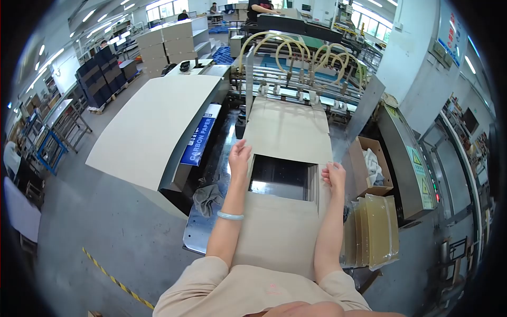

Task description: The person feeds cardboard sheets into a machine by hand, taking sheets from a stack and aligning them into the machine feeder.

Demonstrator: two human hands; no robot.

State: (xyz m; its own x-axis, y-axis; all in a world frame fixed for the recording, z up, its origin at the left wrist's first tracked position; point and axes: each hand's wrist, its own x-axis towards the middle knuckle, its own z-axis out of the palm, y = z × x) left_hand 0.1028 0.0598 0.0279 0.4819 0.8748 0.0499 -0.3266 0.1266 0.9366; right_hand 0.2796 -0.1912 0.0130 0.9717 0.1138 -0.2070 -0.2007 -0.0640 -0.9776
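Note:
A greyish-brown cardboard sheet (288,129) lies flat, its far end under the rollers of a machine (296,79). Behind its near edge, a dark shiny opening (280,177) shows, bordered on the right by stacked board edges. More cardboard (277,227) lies close to my body. My left hand (240,154) hovers beside the sheet's near left corner, fingers loosely bent and apart, holding nothing visible. Close to the near right corner is my right hand (334,175), its fingers loosely curled; contact with the board edge is unclear. A pale bangle (230,216) circles my left wrist.
To the left, a large board stack (153,121) stands above a blue carbon paper box (200,136). A grey cloth (207,199) lies on the metal table. At right are a carton with white rags (373,166) and wrapped tan blocks (376,230). Another person (261,8) stands beyond the machine.

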